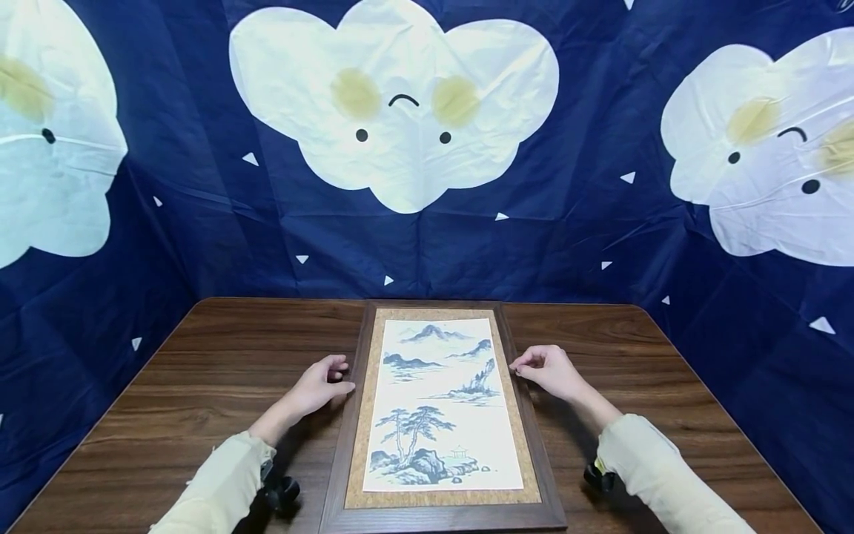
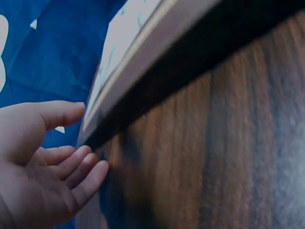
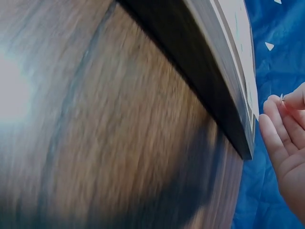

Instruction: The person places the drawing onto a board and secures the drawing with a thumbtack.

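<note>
One framed painting (image 1: 442, 415), one wooden table (image 1: 200, 386), two hands, and three cloud faces on the backdrop.

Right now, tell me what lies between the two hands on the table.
The framed picture lies flat between the left hand and the right hand, one hand at each long side. The head view shows it.

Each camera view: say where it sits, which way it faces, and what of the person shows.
Head: worn on the head, looking forward and down at the framed painting on the table; both hands and sleeves show.
Left wrist: low beside the frame's left edge; left hand shows.
Right wrist: low beside its right edge; right hand shows.
All three share frame and table.
</note>
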The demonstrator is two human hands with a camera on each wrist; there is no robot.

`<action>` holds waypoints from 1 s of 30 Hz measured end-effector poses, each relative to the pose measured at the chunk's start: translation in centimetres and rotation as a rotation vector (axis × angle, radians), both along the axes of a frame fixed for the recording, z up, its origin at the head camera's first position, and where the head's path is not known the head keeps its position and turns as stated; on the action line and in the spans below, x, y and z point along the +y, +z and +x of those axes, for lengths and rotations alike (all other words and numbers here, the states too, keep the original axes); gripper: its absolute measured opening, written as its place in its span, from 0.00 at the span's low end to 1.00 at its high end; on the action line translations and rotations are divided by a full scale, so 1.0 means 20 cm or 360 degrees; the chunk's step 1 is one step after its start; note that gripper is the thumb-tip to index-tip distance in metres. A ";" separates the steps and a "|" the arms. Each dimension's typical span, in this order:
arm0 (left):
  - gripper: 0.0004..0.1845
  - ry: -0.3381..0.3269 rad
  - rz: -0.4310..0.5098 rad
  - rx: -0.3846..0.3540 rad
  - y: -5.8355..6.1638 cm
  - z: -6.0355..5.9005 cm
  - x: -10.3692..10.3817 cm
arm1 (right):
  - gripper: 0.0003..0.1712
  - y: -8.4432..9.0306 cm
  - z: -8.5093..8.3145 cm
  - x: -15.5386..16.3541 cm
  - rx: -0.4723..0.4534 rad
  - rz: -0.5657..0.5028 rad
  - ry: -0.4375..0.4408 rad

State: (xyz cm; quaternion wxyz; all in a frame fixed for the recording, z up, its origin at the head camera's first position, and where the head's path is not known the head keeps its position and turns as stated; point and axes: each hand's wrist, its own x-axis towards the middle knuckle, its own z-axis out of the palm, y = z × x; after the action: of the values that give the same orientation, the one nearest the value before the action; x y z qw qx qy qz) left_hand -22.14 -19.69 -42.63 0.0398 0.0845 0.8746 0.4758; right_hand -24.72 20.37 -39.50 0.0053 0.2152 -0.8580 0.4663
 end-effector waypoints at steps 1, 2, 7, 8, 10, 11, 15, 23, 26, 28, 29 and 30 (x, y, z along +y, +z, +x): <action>0.30 0.0006 0.0009 -0.0009 -0.01 0.00 -0.01 | 0.04 0.00 0.00 -0.01 -0.0013 -0.0018 0.0002; 0.30 0.0003 0.0010 -0.0016 -0.01 -0.01 -0.01 | 0.04 -0.01 -0.01 -0.02 -0.0022 -0.0020 0.0001; 0.31 -0.0058 0.0017 -0.0012 -0.05 -0.02 -0.02 | 0.03 -0.12 -0.07 -0.03 -0.0033 0.0022 -0.0012; 0.31 -0.0076 0.0023 -0.0008 -0.05 -0.02 -0.02 | 0.03 -0.14 -0.09 -0.03 -0.0036 0.0030 -0.0009; 0.30 -0.0093 0.0034 -0.0001 -0.07 -0.03 -0.03 | 0.03 -0.15 -0.10 -0.03 -0.0031 0.0030 -0.0003; 0.30 -0.0101 0.0040 0.0002 -0.07 -0.03 -0.03 | 0.04 -0.15 -0.10 -0.04 -0.0033 0.0025 -0.0004; 0.31 -0.0090 0.0057 -0.0002 -0.09 -0.04 -0.04 | 0.03 -0.14 -0.11 -0.06 -0.0045 0.0008 -0.0020; 0.31 -0.0097 0.0071 -0.0009 -0.10 -0.04 -0.03 | 0.06 -0.02 -0.06 -0.15 -0.0054 -0.0052 0.0045; 0.31 -0.0098 0.0093 -0.0012 -0.10 -0.03 -0.03 | 0.09 -0.02 -0.09 -0.16 -0.0138 -0.0150 0.0046; 0.31 -0.0081 0.0099 -0.0020 -0.10 -0.03 -0.03 | 0.10 -0.05 -0.13 -0.16 -0.0243 -0.0272 0.0001; 0.31 -0.0079 0.0099 -0.0022 -0.10 -0.03 -0.03 | 0.10 -0.07 -0.15 -0.16 -0.0286 -0.0332 -0.0038; 0.31 -0.0073 0.0101 -0.0024 -0.10 -0.03 -0.03 | 0.10 -0.08 -0.17 -0.16 -0.0328 -0.0395 -0.0080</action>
State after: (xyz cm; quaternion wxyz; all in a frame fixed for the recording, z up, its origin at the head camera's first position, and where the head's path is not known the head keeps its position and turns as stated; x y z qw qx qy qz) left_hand -22.84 -20.31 -44.54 0.0546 0.1023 0.8565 0.5029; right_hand -28.17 17.17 -41.20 -0.0446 0.1423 -0.7949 0.5881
